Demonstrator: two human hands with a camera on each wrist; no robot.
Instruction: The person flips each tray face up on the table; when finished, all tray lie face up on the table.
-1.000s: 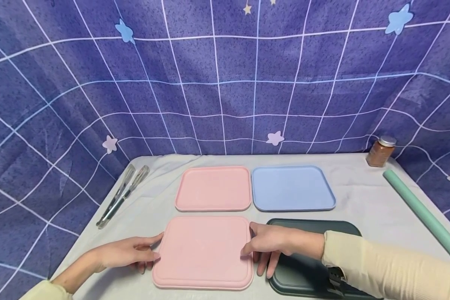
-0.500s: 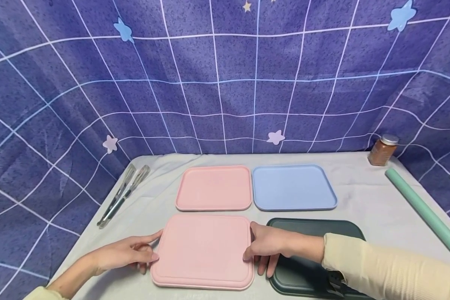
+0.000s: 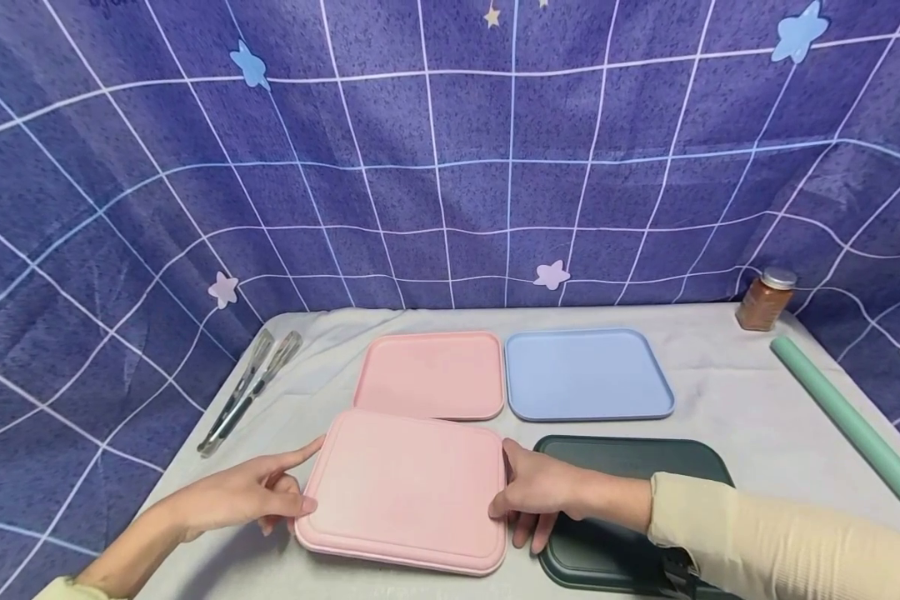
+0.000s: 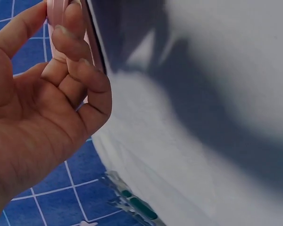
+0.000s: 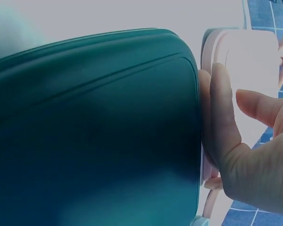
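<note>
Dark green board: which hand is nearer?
Right. The right hand is at the left edge of the dark green board; the left hand is farther off, across the front pink board.

Hides part of a dark green board under the right sleeve, behind the fingers of the right hand. Crops a pink board at the left wrist view's top edge, beside the fingers of the left hand; crops tongs below them. Leaves the contents of a jar, well beyond the right-hand fingers, too small to identify.
</note>
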